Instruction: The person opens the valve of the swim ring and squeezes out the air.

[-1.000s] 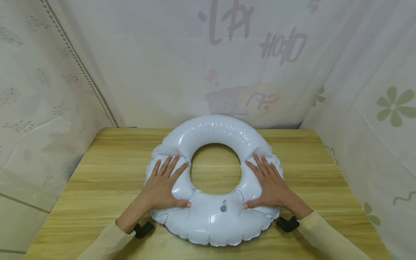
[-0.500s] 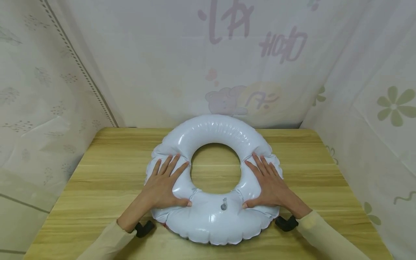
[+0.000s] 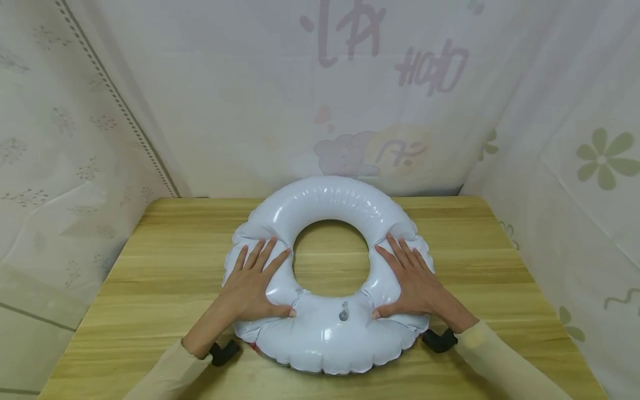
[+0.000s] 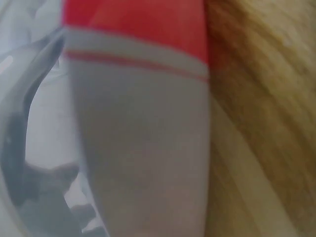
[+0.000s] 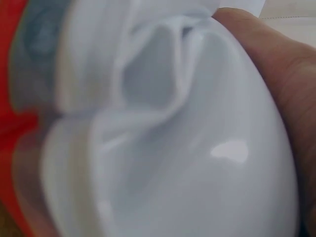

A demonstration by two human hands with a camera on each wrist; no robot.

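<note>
Up top, lettering [image 3: 326, 33] is sliced by the head view's edge; both sleeves [image 3: 507, 361] run off the bottom! The left hand [image 3: 254, 286] and right hand [image 3: 414, 282] hide patches of the white ring [image 3: 325, 347], blurred and cropped in both wrist views.

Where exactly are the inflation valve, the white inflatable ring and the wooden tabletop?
Inflation valve [image 3: 343, 315], head view: its rounded lower end.
White inflatable ring [image 3: 327, 341], head view: the front section, nearest the person.
Wooden tabletop [image 3: 492, 289], head view: bare surface on the picture's right.
</note>
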